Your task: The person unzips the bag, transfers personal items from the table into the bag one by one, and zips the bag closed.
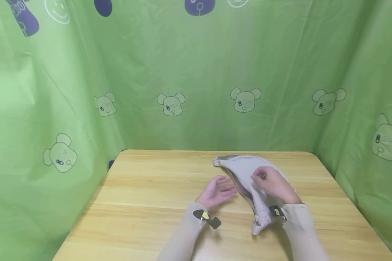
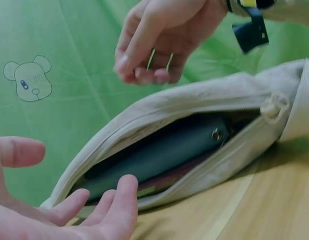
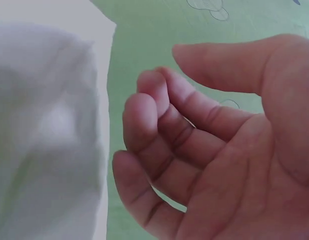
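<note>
A pale off-white fabric bag (image 1: 248, 165) lies on the table, its long zipper undone along the left side. Inside, the left wrist view shows a dark teal item with a metal snap (image 2: 164, 155); most of it is hidden, so its kind is unclear. A light zipper pull (image 2: 274, 108) sits at one end of the opening. My left hand (image 1: 217, 192) is beside the opening, palm up, fingers spread and holding nothing. Over the bag hovers my right hand (image 1: 276, 184), its fingers loosely curled; in the right wrist view nothing lies between them, and the bag fabric is nearby.
The wooden table (image 1: 143, 188) extends around the bag, with its far edge behind it. Green curtains (image 1: 199, 54) printed with bear faces hang behind and at both sides. Each wrist carries a black strap mount (image 1: 207, 218).
</note>
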